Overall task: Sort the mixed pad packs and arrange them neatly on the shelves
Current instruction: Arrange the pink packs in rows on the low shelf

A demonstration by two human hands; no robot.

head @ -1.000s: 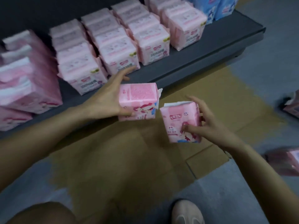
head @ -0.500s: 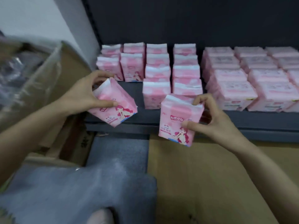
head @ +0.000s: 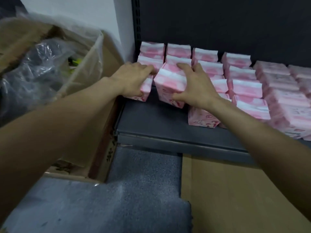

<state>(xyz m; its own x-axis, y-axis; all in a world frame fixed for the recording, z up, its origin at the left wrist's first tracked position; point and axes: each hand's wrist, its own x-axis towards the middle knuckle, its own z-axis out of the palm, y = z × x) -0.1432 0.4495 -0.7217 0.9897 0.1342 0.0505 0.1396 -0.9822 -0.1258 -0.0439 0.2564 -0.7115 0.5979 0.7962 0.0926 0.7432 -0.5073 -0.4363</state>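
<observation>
Both of the person's arms reach forward to the low grey shelf (head: 151, 121), each hand closed around a pink pack. The left hand (head: 133, 79) grips a pack (head: 146, 89) from above, fingers curled over its top and thumb down its near face, so that only the right edge and bottom corner of the pack show past the palm. Just to the right of that hand, with a narrow gap between, the right hand (head: 196, 86) holds a second pack (head: 168, 84): fingers lie over the top, the thumb presses the lower front, and the pack stands upright though slightly turned. Whether either pack's base rests on the shelf I cannot tell for certain. Directly beyond both hands stand rows of matching pink packs (head: 178, 51), lined up toward the dark back panel (head: 218, 22). To the right of the right hand more rows (head: 247, 84) run forward, and one pack (head: 202, 119) sits under that wrist, nearer the shelf's front edge. Farther right are paler pink packs (head: 284, 98) in close ranks. Left of the left forearm stands an open cardboard box (head: 107, 52) lined with clear plastic (head: 42, 68). Below the arms, flattened brown cardboard (head: 235, 190) lies on the grey floor (head: 134, 182).
</observation>
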